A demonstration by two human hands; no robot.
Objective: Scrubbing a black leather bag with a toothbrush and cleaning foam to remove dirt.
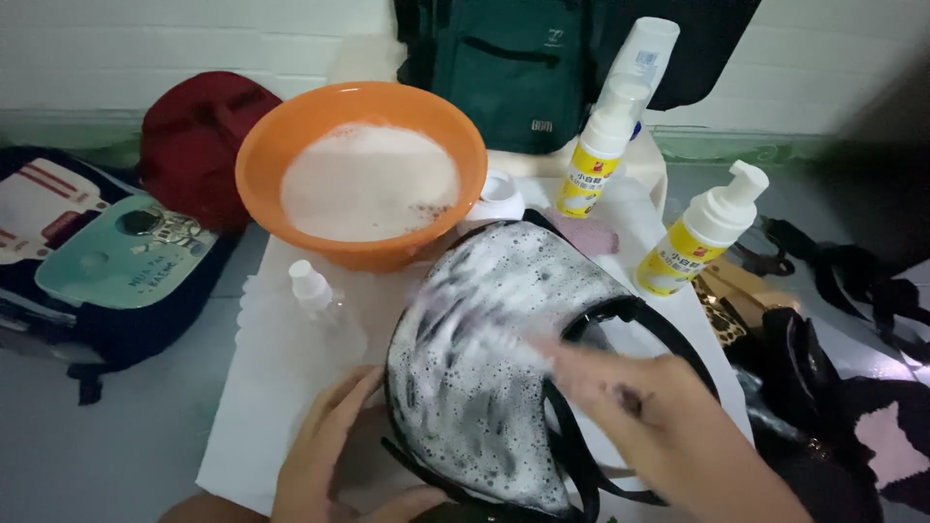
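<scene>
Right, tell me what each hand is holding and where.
The left hand steadies the foam-covered black bag at its lower left edge. The right hand is motion-blurred over it; its hold cannot be told.

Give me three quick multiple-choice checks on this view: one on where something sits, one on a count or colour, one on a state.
1. Where is the orange basin?
A. On the black bag
B. Behind the black bag, on the white sheet
C. On the floor at right

2. How many yellow-labelled pump bottles stand at right?
A. One
B. Two
C. Four

3. What covers the black bag?
A. Soapy foam
B. Dry dust
C. Nothing

Answers:
1 B, the basin sits on the white sheet beyond the bag.
2 B, one pump bottle behind, another nearer.
3 A, white bubbles coat it, left hand steadying, right hand over it.
</scene>
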